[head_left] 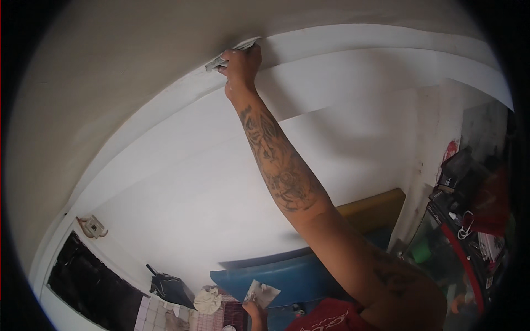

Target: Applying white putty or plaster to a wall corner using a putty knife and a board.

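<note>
My right hand point(241, 63) is raised high at the far end of my outstretched arm. Its fingers close round a thin, wide putty spreader point(214, 64) smeared with white, which presses along the edge where the white wall band point(309, 39) meets the ceiling point(138, 49). Most of that blade is hidden behind the fingers. Low in the view, beside my red shirt point(334, 317), my left hand point(254, 309) grips a square, flat spreader plate point(263, 293) with whitish-grey smears on its face.
A blue panel point(265, 281) leans at the wall below my arm, with a yellowish board point(375, 207) to its right. Cluttered shelves point(469, 220) stand at the right. At lower left are a dark opening point(94, 276), a wall fixture point(93, 227) and a folded umbrella point(170, 288).
</note>
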`<control>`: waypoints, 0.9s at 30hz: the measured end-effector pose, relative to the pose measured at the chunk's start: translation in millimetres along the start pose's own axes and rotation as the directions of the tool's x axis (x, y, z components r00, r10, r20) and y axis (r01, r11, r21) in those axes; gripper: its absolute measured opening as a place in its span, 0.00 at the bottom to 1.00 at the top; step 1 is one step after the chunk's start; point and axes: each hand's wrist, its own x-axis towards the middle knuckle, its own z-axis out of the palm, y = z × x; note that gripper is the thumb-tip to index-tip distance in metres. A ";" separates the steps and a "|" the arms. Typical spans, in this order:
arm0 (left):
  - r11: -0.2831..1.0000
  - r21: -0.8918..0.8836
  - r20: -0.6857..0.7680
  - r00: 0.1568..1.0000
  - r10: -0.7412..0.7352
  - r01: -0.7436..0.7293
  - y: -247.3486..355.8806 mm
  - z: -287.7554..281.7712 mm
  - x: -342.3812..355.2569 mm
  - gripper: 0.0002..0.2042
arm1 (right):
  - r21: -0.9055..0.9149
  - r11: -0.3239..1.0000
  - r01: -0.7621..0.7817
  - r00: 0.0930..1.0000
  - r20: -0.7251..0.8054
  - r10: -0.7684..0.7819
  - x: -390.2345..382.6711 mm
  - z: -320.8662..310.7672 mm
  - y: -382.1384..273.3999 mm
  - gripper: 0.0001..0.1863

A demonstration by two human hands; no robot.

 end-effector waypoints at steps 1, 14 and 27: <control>0.973 0.163 0.041 0.986 0.159 -0.164 -9.8 -8.8 2.4 0.12 | -0.030 0.998 0.051 0.998 -0.020 -0.051 2.3 1.0 2.8 0.21; 0.932 0.306 0.029 0.980 0.195 -0.195 -17.5 -19.6 -1.7 0.10 | -0.123 0.950 0.289 0.956 -0.020 -0.293 -41.7 27.7 -9.4 0.22; 0.987 0.151 -0.012 0.998 0.062 -0.059 -46.7 -34.7 10.1 0.11 | -0.042 0.898 0.438 0.899 0.042 -0.436 -120.9 29.0 -24.9 0.25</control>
